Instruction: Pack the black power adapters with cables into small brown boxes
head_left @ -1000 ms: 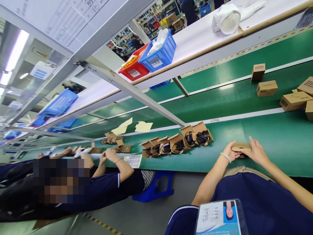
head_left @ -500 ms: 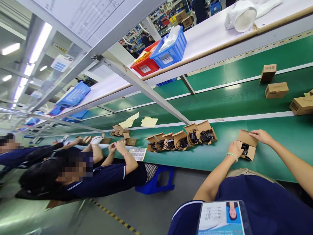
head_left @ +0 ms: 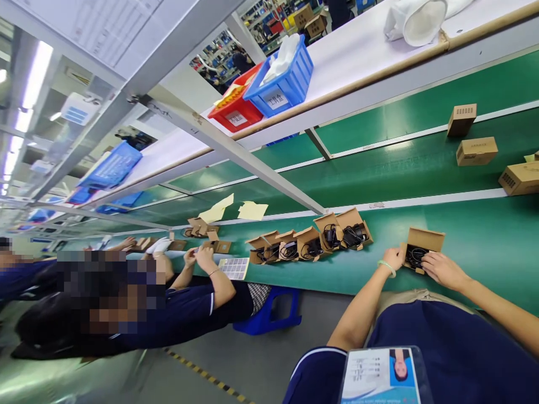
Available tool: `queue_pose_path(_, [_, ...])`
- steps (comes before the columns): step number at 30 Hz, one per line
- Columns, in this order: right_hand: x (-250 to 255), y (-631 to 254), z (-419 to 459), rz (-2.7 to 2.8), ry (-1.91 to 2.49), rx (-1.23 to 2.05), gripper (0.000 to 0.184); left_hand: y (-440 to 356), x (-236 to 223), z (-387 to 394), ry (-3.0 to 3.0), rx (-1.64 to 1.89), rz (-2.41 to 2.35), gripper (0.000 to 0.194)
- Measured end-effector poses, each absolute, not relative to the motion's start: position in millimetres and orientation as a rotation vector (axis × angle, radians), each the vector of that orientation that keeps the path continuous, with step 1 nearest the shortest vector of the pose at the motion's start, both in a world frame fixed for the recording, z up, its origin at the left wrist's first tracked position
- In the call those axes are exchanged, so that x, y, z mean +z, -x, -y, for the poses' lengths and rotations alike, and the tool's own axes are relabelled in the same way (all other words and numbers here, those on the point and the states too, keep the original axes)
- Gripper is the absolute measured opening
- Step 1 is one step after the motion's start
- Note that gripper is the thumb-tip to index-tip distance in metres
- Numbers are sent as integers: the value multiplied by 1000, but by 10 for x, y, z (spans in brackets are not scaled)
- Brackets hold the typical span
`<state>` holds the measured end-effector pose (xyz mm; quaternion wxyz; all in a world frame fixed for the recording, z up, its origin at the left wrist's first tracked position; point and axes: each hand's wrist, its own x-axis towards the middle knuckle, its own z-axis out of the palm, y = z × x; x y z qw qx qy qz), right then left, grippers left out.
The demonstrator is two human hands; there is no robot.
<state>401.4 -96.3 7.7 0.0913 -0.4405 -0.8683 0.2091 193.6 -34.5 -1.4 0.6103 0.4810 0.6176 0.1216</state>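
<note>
- Your left hand (head_left: 393, 259) rests on the green conveyor belt (head_left: 471, 235), fingers curled against the left side of an open cardboard box (head_left: 422, 244); a pale band sits on that wrist.
- Your right hand (head_left: 442, 270) lies at the near edge of the same box, fingers bent down onto the black cable (head_left: 415, 257) coiled inside. Whether the fingers pinch the cable or only press on it cannot be told.
- The box stands on the near lane of the belt, close to the edge in front of you, with its lid flap raised on the far side.
- To the left on the same lane, a row of open boxes with cables (head_left: 311, 242) lies side by side, well apart from your box.
- Closed cardboard boxes (head_left: 476, 150) lie on the far lane to the right, beyond a white divider strip.
- A slanted metal frame bar (head_left: 236, 154) crosses the view above the belt and covers part of the far lane.
- On the shelf above, a blue bin (head_left: 283, 84) stands just beside a red bin (head_left: 236, 112).
- A co-worker's hands (head_left: 200, 257) rest on the belt further left, near a label sheet (head_left: 234, 267).
- Yellow paper sheets (head_left: 251, 210) lie behind that area.
</note>
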Motion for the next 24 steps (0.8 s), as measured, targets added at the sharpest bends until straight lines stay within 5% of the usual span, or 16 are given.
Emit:
queue_pose_path(11, [103, -4623, 1153, 2491, 1408, 618, 33, -1862, -250, 367, -967, 270, -1385, 42])
queue_pose_path(19, [-319, -4780, 1549, 2348, 1622, 401, 42, -1948, 39, 486, -1181, 375, -1518, 12])
queue_pose_path(24, [-56, -4531, 1363, 2242, 1831, 261, 38, -2181, 343, 606, -1785, 536, -1379, 37])
